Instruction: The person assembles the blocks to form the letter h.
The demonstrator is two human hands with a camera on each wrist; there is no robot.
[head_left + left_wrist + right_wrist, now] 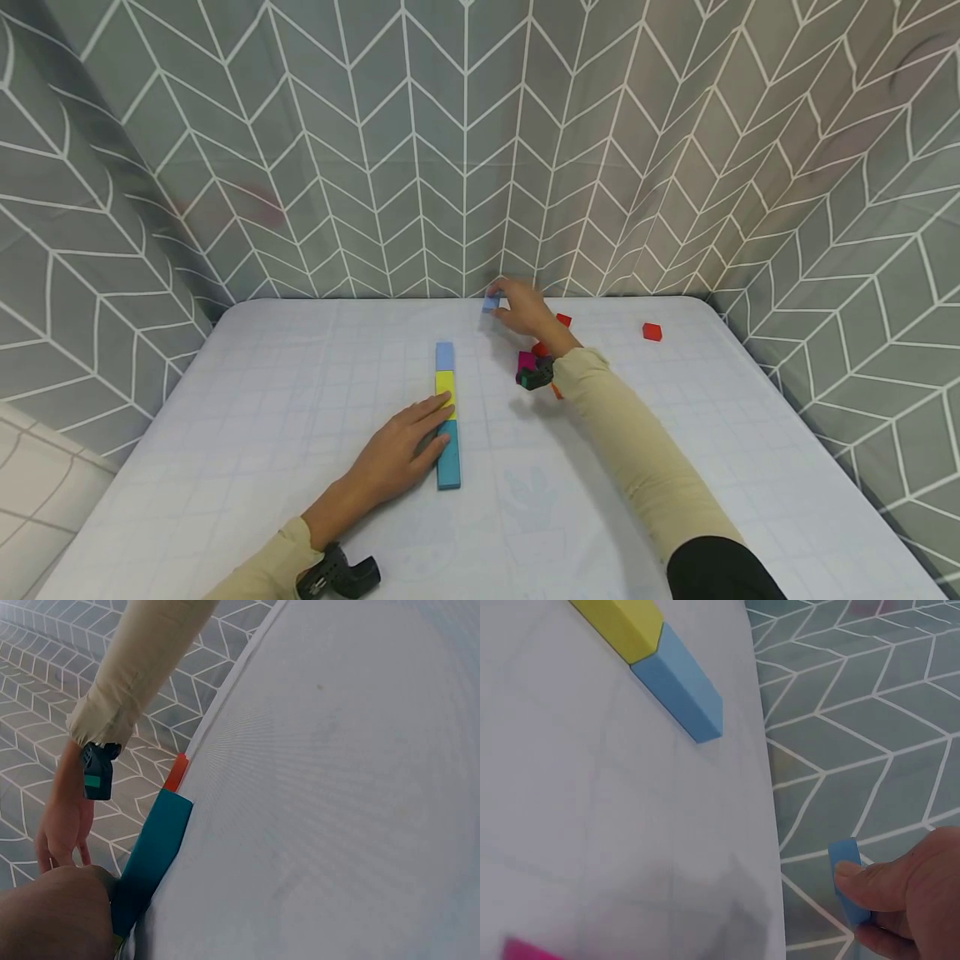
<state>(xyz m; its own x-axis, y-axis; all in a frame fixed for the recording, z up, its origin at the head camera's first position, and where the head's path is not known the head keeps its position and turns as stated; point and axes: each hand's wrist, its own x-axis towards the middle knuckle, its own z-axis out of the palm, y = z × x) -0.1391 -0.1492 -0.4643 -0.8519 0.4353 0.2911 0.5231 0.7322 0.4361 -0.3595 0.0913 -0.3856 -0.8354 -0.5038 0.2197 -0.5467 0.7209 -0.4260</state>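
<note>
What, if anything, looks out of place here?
One red block sits alone on the right of the table, apart from the other loose blocks. The row by the left hand looks roughly straight.

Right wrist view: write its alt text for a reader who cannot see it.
Right hand pinching a light-blue block in front of a grey curtain with white chevron lines. On the white tabletop, a yellow block and a second light-blue block meet end to end; a blurred magenta block shows at lower left.

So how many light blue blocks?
2: one light blue block at the far end of the row, another in the right hand; the right arm may hide more.
</note>
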